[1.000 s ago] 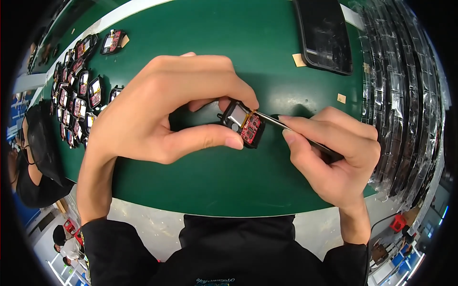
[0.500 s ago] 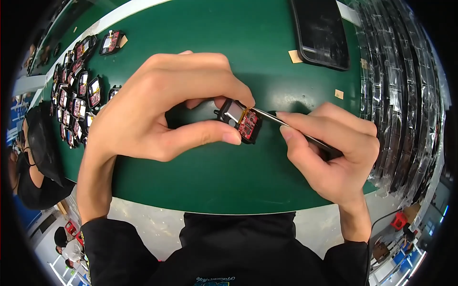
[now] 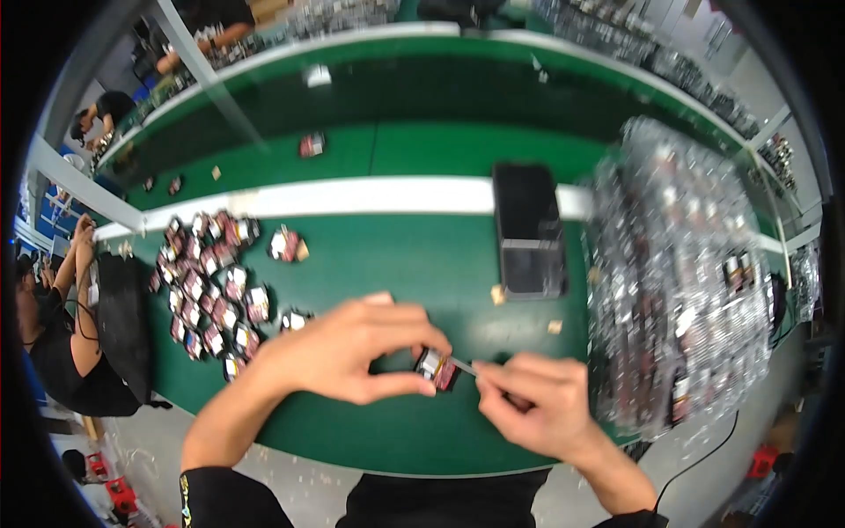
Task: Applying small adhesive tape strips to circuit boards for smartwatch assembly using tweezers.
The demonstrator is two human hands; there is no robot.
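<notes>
Two black sleeves (image 3: 233,500) lie nearest, at the lower edge, and above them both bare hands meet over the green table (image 3: 378,440). Between thumb and fingers, the left hand (image 3: 348,352) grasps a small black-cased device (image 3: 435,370) by its edges, with a pale block and a reddish board facing up. Pinched in the right hand (image 3: 541,400) is a slim metal tool (image 3: 464,366), its tip at or just beside the device's right edge; blur hides whether they touch. Work on this piece looks under way rather than finished, its inside being exposed.

Just past the left forearm, one similar device (image 3: 295,319) is partly covered by the hand. Farther left lies a cluster of like devices (image 3: 211,290), with a single device (image 3: 284,245) apart from it. They too seem uncovered, but blur leaves unclear which are done or left, and overlap prevents a sure count.

Beyond the right hand are a tan square (image 3: 554,326) and a dark flat slab (image 3: 528,229). At the right, clear plastic trays (image 3: 678,282) stand stacked; glare obscures most of what they hold.

Across the white strip (image 3: 370,195), another reddish piece (image 3: 312,144) may be a reflection. Far upper left, a co-worker (image 3: 110,110) is small and indistinct.
</notes>
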